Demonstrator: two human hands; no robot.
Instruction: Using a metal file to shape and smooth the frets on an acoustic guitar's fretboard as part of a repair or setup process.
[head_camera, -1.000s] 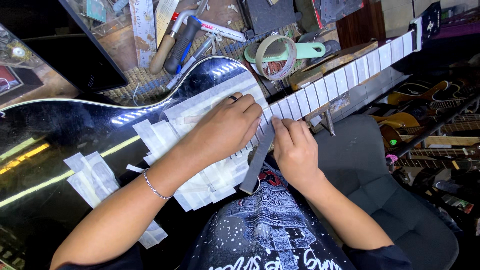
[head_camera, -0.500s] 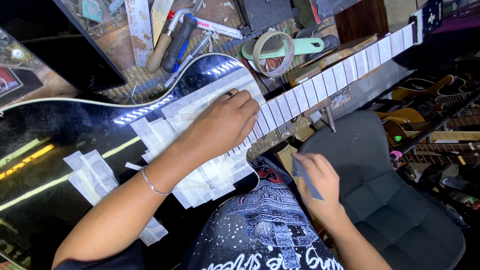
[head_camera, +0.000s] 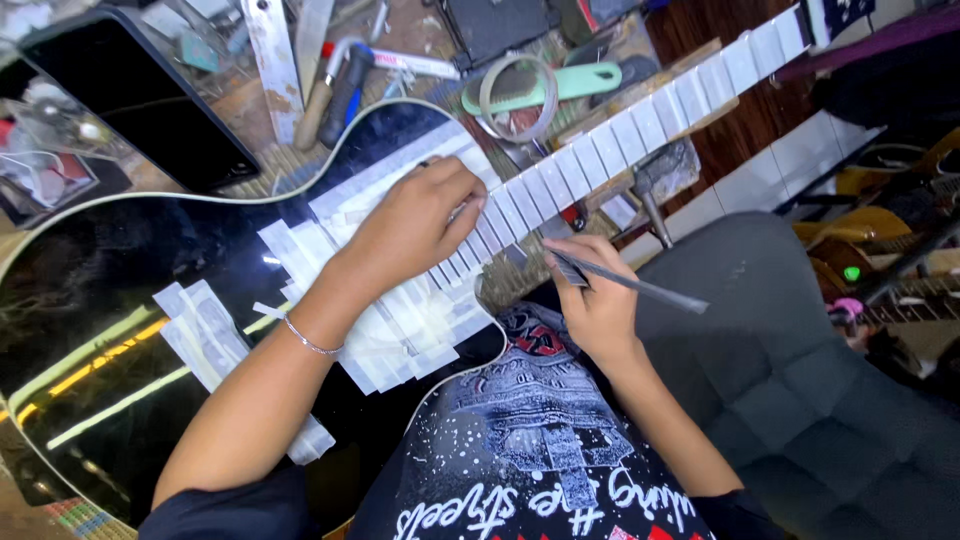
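A glossy black guitar body (head_camera: 130, 290) lies across my lap, with strips of pale masking tape (head_camera: 400, 320) stuck on it. Its neck (head_camera: 640, 125) runs up to the right, and the spaces between the frets are taped over. My left hand (head_camera: 415, 225) presses flat on the taped fretboard where the neck meets the body. My right hand (head_camera: 595, 300) sits just below the neck. It grips a slim flat metal file (head_camera: 640, 285) whose free end points to the right.
A workbench behind the guitar holds a roll of tape (head_camera: 515, 95), a teal-handled brush (head_camera: 590, 80), a metal ruler (head_camera: 270, 60), hand tools (head_camera: 340, 85) and a dark tablet (head_camera: 140, 105). A grey padded chair (head_camera: 800, 380) is at the right, with more guitars (head_camera: 900, 250) beyond it.
My right hand pulled away from the fretboard down toward my lap, then rose back near the neck, now holding the file angled to the right. My left hand stayed put.
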